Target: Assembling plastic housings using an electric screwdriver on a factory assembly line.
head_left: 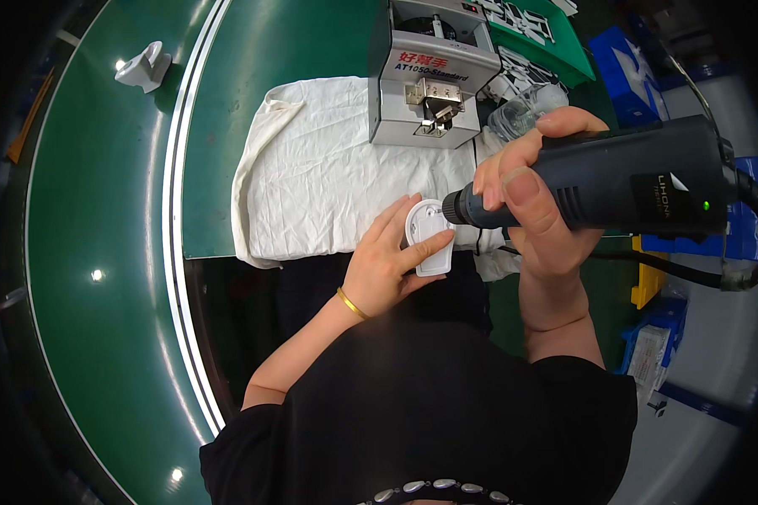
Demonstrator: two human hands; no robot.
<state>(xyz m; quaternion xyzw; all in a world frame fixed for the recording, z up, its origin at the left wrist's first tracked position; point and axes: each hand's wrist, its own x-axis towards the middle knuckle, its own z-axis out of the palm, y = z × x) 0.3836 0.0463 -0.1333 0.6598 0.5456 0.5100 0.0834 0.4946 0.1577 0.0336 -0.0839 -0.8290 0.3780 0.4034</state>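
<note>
My right hand (539, 189) is wrapped round a dark electric screwdriver (640, 181), held almost level with its tip pointing left. That tip meets a small white plastic housing (432, 252), rounded at one end, near its upper part. Closed on the housing's left side and lower face, my left hand (389, 252) steadies it at the front edge of a white cloth (312, 185). A green light shows on the screwdriver's rear end. The screw or hole under the tip is too small to make out.
A grey screw-feeder machine (425, 93) stands on the cloth ahead. Right of it are a clear plastic cup (522, 114) and a green bin (547, 38) of white and black parts. Blue bins (627, 76) stand farther right. A white moulded part (146, 67) lies on the green surface at left.
</note>
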